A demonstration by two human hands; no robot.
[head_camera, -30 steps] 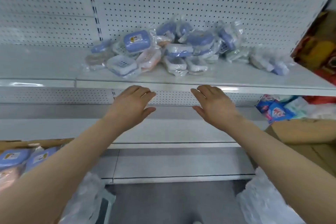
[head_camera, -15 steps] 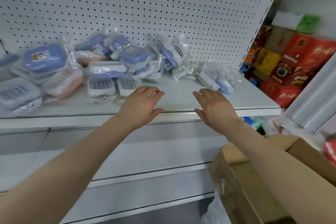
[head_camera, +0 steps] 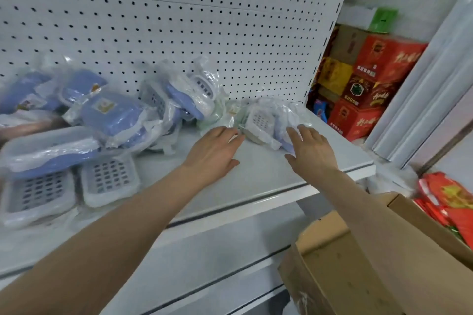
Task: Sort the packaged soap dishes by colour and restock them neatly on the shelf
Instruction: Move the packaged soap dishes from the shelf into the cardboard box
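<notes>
Two hands flat, nothing gripped

Head view. Risk: the slippery bags could slide off the open shelf (head_camera: 256,176) end if scooped loosely. Left hand (head_camera: 215,152) and right hand (head_camera: 311,148) reach with straight fingers and flank the small dish heap (head_camera: 261,119) at the right end. Main pile (head_camera: 112,115) lies left.

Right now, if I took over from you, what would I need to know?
Left hand: open, holding nothing, fingertips by the small pile.
Right hand: open, holding nothing, fingertips at that pile's wrapping.
Dishes: big heap on the shelf at its left, small pile near its right end.
Done: nothing sorted; blues and whites lie mixed.
Left: sort by colour, line them up.
</notes>
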